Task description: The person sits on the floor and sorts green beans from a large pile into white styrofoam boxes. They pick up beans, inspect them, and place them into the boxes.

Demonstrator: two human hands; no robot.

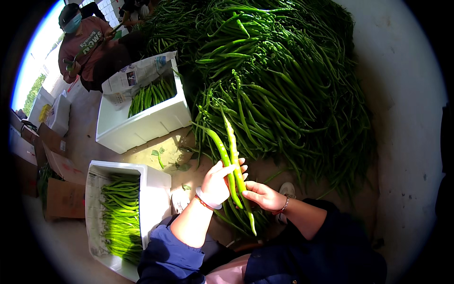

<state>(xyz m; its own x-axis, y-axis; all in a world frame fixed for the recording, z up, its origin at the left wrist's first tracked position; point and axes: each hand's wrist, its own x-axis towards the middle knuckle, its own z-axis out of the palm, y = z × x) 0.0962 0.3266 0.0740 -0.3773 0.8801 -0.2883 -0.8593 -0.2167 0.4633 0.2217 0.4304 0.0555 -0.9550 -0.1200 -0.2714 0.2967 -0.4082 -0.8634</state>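
Two long green chili peppers (pixel 232 152) lie side by side across the fingers of my left hand (pixel 217 183), with its thumb over one of them. Their stems point away from me. My right hand (pixel 264 196) pinches the lower part of the right-hand pepper between thumb and fingers. Beyond both hands rises a large pile of long green peppers (pixel 280 103). More loose peppers (pixel 244 220) lie on the floor beneath my hands, partly hidden by them.
At my left stands a white foam box (pixel 156 193) lined with paper, holding rows of peppers (pixel 122 216). Farther off is another foam box (pixel 152 126) with newspaper (pixel 133 78) and peppers. A masked person (pixel 87 46) sits behind it. Cardboard boxes (pixel 65 197) stand far left; a white wall (pixel 397 106) bounds the right.
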